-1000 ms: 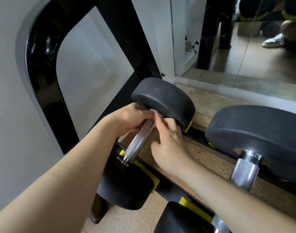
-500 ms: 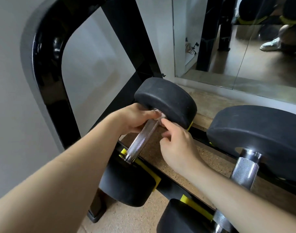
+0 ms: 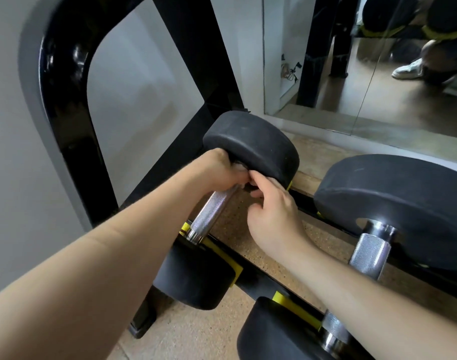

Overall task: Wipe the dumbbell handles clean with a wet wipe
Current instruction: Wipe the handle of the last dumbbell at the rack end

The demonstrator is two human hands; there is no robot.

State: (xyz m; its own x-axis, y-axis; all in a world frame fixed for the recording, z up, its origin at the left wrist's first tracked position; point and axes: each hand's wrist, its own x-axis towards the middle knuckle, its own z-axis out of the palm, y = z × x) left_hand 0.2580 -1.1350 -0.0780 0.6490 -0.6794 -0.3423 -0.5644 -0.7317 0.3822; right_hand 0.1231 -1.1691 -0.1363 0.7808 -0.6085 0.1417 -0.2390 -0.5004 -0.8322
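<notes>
While both hands meet at the far end of its handle [image 3: 211,213], the small dumbbell [image 3: 261,154] lies at the left end of the rack [image 3: 66,105], set crosswise over the two rails; we record its far head [image 3: 237,133] on the back rail and its near head [image 3: 193,279] hanging past the front edge, beside a yellow pad [image 3: 233,265]. We log the left hand [image 3: 217,170] with fingers wrapped round the handle right under the far head, the back of the hand up against the rubber. A small patch of white, which we take for the wet wipe [image 3: 239,166], shows between those fingers and the head; most of it is hidden. We log the right hand [image 3: 271,216] with fingers curled, fingertips against the left fingertips at the handle; we cannot tell whether they pinch the wipe or only rest there. Knurled steel is bare from the left hand down to the near collar. To the right on the same rack sits a large dumbbell [image 3: 393,203], well apart from the small one, far head on the back rail; the right forearm passes in front of its knurled grip [image 3: 369,253], and its own near head [image 3: 274,336] hangs past the front edge. Speckled cork-coloured floor [image 3: 196,336] shows beneath the rack and between the rails. Behind the rack we note a grey wall [image 3: 9,152] on the left and a mirror [image 3: 378,81] on the right, with a pale shoe [image 3: 408,70] reflected near its top right corner
</notes>
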